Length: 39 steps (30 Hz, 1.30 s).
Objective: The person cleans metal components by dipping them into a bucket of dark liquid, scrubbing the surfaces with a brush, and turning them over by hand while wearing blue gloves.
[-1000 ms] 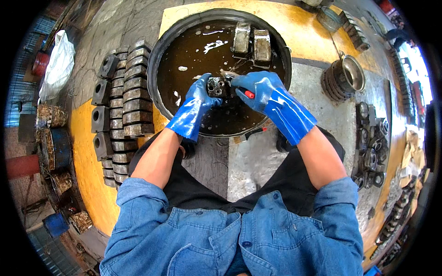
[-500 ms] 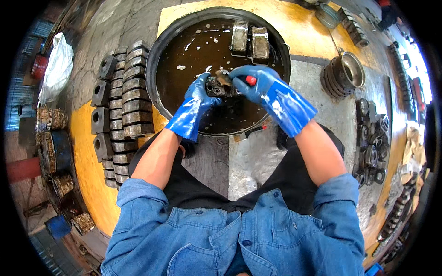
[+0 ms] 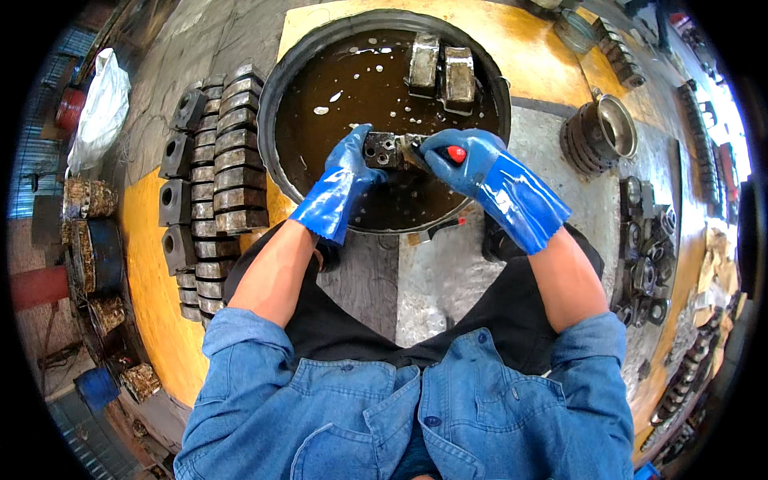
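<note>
Beneath us sat a round basin of dark brown liquid on the stained workshop floor. Our left hand gripped a holed metal block above it; our right hand closed around a red-handled tool against the block. Stacked metal blocks lay left.
</note>
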### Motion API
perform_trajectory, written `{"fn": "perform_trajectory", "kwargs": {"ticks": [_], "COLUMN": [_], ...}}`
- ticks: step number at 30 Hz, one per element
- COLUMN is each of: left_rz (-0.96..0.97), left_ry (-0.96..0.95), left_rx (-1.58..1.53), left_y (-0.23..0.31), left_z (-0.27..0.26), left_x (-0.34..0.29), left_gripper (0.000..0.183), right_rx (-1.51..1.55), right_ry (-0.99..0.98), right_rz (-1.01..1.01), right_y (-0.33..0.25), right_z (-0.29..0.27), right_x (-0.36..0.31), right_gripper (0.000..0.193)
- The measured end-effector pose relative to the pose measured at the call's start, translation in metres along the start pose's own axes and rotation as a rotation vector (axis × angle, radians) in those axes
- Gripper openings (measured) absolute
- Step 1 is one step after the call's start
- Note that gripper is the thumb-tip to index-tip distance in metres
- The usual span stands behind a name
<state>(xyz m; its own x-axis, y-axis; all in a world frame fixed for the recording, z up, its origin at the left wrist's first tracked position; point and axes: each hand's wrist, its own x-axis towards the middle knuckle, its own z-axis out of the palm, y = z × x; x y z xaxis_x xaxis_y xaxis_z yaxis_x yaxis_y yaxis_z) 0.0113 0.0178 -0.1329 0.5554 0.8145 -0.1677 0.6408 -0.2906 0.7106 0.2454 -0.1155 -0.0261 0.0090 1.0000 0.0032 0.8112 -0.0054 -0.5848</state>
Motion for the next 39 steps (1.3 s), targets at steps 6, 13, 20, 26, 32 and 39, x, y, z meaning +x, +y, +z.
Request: {"fn": "perform_trajectory", "kwargs": {"ticks": [6,13,20,26,32,39], "left_rz": [-0.006,0.001,-0.041,-0.039,-0.033,-0.080], "left_ry": [-0.013,-0.007,-0.014,-0.007,-0.017,-0.030], "left_rx": [0.035,0.077,0.002,0.002,0.006,0.020], "left_y": [-0.006,-0.004,-0.001,-0.005,-0.011,-0.001], "left_z": [-0.001,0.003,-0.004,0.003,0.003,0.000], "left_x": [0.006,0.010,0.000,0.008,0.012,0.011], "left_gripper": [0.107,0.103,0.104,0.105,0.109,0.109], "right_rx": [-0.110,-0.179,0.136,0.089,0.165,-0.070], "right_ry": [0.221,-0.020,0.132,0.112,0.076,0.171], "right_rz": [0.055,0.212,0.181,0.107,0.012,0.208], "right_y": [0.023,0.079,0.023,0.011,0.023,0.041], "right_z": [0.001,0.044,0.001,-0.004,0.004,-0.003], "right_x": [0.009,0.021,0.012,0.015,0.010,0.027], "right_gripper": [0.022,0.029,0.030,0.024,0.025,0.028]}}
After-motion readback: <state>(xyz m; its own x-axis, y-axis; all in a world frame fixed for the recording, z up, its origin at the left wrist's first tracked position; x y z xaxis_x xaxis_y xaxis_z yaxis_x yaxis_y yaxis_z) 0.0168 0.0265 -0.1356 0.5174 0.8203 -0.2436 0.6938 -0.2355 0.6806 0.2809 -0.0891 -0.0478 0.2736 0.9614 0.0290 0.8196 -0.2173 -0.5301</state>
